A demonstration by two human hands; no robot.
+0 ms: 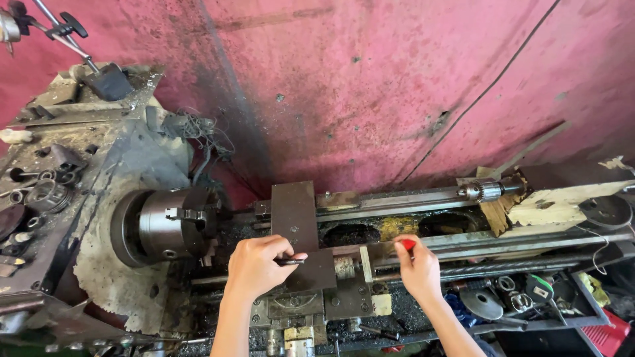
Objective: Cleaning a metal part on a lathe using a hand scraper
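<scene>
Here a person leans over a worn metal lathe [370, 218] set against a stained pink wall [397, 79]. The left hand [254, 264] rests at the middle of the lathe's front side, its fingers [281, 251] closed on a thin dark rod [291, 262] that lies level and points right, its tip over the dark steel block [311, 268] of the carriage. The right hand [417, 268] is near, to the right along the bed, with fingers [402, 246] pinched on a small red piece [409, 244]; only a bit of red shows between thumb and forefinger, so its shape cannot be told. Between the two hands sit a short knurled dial [344, 267] and a pale upright tab [366, 263].

At the lathe's left end the chuck [165, 225] faces right, jaws showing, with nothing seen clamped in it. Behind the carriage a flat plate [293, 215] stands across the bed. Toward the right end a drill chuck [481, 191] points left from the tailstock [562, 201], whose paint is flaking. On the headstock [79, 132] at the left edge lie sockets and small fittings [40, 192], and a black-handled tool [106, 80] rests near its far corner. A tray [582, 301] at the front right edge holds round metal parts [483, 303] and a blue rag [460, 309].
</scene>
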